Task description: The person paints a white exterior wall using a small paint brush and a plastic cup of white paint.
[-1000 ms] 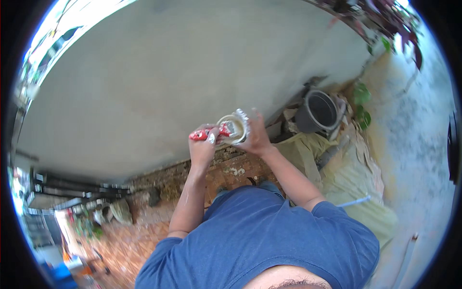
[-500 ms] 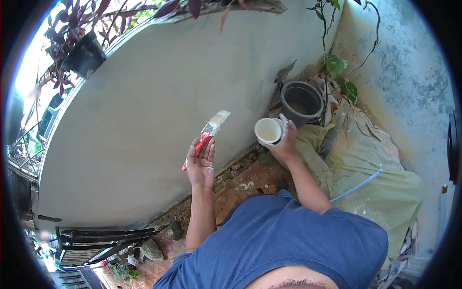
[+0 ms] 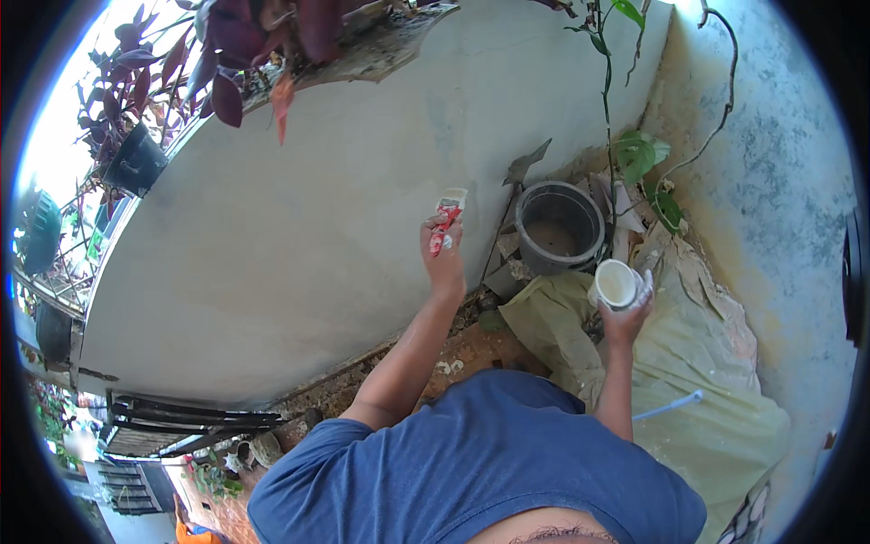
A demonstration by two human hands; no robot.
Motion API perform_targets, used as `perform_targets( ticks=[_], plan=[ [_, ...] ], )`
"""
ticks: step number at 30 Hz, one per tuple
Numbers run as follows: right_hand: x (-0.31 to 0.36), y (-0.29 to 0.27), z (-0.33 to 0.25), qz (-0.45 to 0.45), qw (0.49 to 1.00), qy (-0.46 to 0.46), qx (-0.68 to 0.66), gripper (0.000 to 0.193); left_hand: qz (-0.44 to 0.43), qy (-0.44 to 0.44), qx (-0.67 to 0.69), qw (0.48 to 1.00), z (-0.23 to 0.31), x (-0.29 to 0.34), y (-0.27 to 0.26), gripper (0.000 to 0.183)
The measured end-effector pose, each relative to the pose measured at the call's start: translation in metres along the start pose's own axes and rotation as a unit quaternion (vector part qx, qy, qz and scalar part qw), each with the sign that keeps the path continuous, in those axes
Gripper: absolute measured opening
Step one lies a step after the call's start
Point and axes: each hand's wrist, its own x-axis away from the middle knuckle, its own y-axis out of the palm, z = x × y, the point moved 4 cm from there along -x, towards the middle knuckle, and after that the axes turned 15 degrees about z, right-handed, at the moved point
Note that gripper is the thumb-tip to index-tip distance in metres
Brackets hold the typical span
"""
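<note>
In my left hand [image 3: 442, 256] is a paintbrush [image 3: 448, 218] with a red handle, its fingers closed round the handle. The bristle end points up and lies against or just in front of the pale wall [image 3: 299, 208]; I cannot tell if they touch. My right hand [image 3: 632, 313] grips a white cup [image 3: 616, 284] holding a whitish liquid. White smears mark the fingers of that hand. Just beyond the cup stands a black bucket [image 3: 560, 227] in the wall's corner.
A yellowish-green sheet [image 3: 716, 399] covers the ground at right, with a light-blue stick [image 3: 669, 405] on it. Dark-red plants [image 3: 236, 45] overhang the wall's top. A thin vine [image 3: 605, 109] hangs near the corner. A blue-stained wall [image 3: 770, 181] rises at right.
My left hand has moved right and up with the paintbrush, its fingers now closed more tightly. My right hand has carried the cup to the right and down, away from the bucket. The view has shifted.
</note>
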Motion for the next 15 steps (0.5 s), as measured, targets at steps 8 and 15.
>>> perform_targets(
  ticks=[8,15],
  plan=[
    [-0.033,-0.031,0.067,-0.009,0.997,0.062,0.033,0.100,0.099,0.096,-0.053,0.989,-0.093,-0.061,0.038,0.016],
    [-0.039,-0.039,0.082,0.008,0.995,0.093,0.041,0.103,0.099,0.136,-0.023,0.985,-0.048,-0.118,0.087,0.012]
  ],
)
